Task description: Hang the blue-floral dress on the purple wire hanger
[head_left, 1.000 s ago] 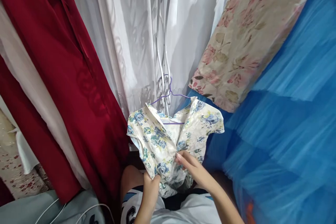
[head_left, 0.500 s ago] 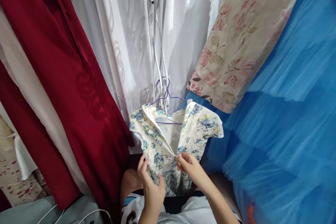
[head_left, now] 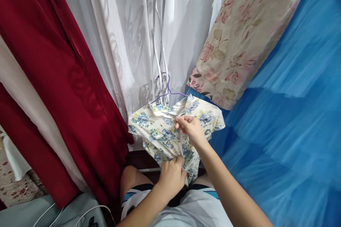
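Note:
A white dress with blue and green flowers hangs on a purple hanger. My right hand is closed in a pinch at the top of the front opening, near the neckline. It grips the zipper pull, itself hidden behind the fingers. Below that point the two edges of the opening lie together. Lower on the dress, my left hand is closed on the fabric beside the front seam, its fingers partly hidden by the hand. The hem end falls between my legs.
White curtains and a curled white metal stand are behind the hanger. Long red garments hang on the left. A cream floral garment and a blue tulle dress hang on the right. A white cable lies at lower left.
My right hand has moved up from the bottom of the V-shaped opening to near the neckline, and the opening has closed. My left hand has gone from spread fingers to gripping the lower fabric.

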